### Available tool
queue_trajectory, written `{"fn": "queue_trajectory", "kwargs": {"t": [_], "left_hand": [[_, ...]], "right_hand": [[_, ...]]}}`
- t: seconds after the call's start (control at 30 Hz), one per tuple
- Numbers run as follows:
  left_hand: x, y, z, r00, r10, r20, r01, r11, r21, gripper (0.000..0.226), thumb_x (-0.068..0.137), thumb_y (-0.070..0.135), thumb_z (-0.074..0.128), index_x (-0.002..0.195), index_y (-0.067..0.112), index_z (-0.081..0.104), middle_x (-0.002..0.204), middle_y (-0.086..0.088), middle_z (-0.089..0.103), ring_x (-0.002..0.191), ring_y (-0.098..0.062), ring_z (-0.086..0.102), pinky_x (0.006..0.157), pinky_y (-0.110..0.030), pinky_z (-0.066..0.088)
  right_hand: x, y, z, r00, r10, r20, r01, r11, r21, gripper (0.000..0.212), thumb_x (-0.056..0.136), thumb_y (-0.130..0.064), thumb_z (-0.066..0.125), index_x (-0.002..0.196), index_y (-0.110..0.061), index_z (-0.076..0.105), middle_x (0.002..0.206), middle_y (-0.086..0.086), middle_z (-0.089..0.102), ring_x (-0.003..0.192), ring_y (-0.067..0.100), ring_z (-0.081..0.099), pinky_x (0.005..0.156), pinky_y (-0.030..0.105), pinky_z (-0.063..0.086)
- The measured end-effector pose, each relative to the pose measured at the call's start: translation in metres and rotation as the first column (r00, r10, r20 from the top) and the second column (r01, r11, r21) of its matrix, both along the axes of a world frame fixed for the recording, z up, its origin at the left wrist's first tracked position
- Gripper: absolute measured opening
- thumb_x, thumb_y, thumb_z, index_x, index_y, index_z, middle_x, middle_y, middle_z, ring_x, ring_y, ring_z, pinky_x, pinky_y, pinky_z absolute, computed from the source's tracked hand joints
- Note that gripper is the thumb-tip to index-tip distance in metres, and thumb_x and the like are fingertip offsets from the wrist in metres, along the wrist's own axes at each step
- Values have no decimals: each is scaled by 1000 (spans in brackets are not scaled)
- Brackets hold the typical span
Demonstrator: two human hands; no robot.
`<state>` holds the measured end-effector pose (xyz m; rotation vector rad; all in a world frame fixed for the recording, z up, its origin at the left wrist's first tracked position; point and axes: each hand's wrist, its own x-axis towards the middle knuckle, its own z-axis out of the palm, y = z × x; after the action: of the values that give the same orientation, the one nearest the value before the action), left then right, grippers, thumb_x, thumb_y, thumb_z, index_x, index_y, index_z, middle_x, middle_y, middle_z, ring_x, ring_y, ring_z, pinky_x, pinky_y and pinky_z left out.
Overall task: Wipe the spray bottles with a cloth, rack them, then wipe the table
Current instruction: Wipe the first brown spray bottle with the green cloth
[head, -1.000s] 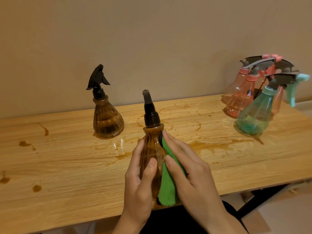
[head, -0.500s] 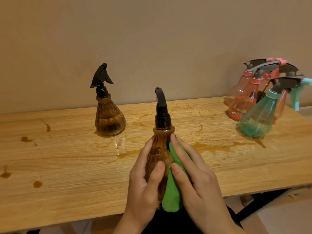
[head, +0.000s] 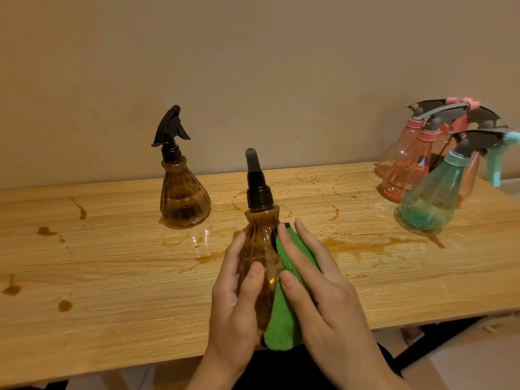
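At the table (head: pixel 112 277) edge: my left hand (head: pixel 233 302) grips the amber bottle (head: pixel 259 249); sprayer (head: pixel 254 175) turned since.
Right hand (head: pixel 323 291): flat, pressing green cloth (head: pixel 284 319).
Beyond: second amber bottle (head: pixel 183 198).

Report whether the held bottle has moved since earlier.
Yes. Against the standing bottle, the held bottle shifted right, then back left.
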<state>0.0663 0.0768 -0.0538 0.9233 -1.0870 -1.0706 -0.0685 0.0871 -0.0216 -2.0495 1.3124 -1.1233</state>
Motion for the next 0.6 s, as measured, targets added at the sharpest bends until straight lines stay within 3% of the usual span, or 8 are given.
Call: {"fn": "queue_trajectory", "kwargs": {"t": [0.13,0.2,0.27,0.33,0.4,0.47,0.6], "left_hand": [[4,1,-1,995,46,-85,-42,998,47,65,77,53,67,138,35,58,142,-3,64,133,-28,59,116,-57,41],[5,1,-1,994,55,-99,-51,998,43,60,76,52,68,134,39,61,140,-5,65,131,-29,61,116,-60,39],[4,1,-1,997,8,-75,-7,1000,23,55,79,51,66,133,44,62,140,-4,65,131,-28,61,113,-55,44],[2,1,-2,999,-44,16,45,999,-10,47,83,51,62,130,53,62,138,4,66,130,-21,62,104,-37,52],[-1,3,-1,996,-55,68,57,998,-26,44,84,50,60,127,59,61,135,12,67,127,-13,64,97,-24,52],[-2,2,0,997,-36,69,39,999,-36,42,84,50,60,125,59,63,133,11,69,125,-16,65,96,-25,53],[2,1,-2,994,47,-97,-47,999,8,52,81,50,63,132,41,63,132,-8,69,123,-31,66,106,-55,50]], "right_hand": [[2,10,-10,999,-13,47,11,999,47,50,96,-66,29,143,-74,15,159,-39,12,146,-16,13,103,-5,19],[1,10,-9,994,-7,109,-6,993,120,46,96,-68,30,138,-80,13,153,-47,14,142,-21,14,100,-7,19],[0,4,-3,986,-3,169,-26,985,171,48,93,-67,34,134,-83,13,147,-51,19,138,-25,19,98,-7,22],[-4,-1,0,972,-16,236,-24,986,162,50,93,-65,42,136,-79,21,144,-50,28,136,-23,27,100,-1,29],[-8,-2,-2,949,-53,311,10,990,138,43,94,-66,48,136,-71,35,143,-43,38,135,-14,39,105,16,40],[-9,4,-10,946,-113,303,90,992,90,37,90,-68,48,127,-66,46,143,-37,41,136,-9,42,104,25,42],[4,23,-25,969,-90,230,76,995,68,44,93,-71,35,137,-69,41,152,-39,28,140,-17,28,100,-1,31]]}}
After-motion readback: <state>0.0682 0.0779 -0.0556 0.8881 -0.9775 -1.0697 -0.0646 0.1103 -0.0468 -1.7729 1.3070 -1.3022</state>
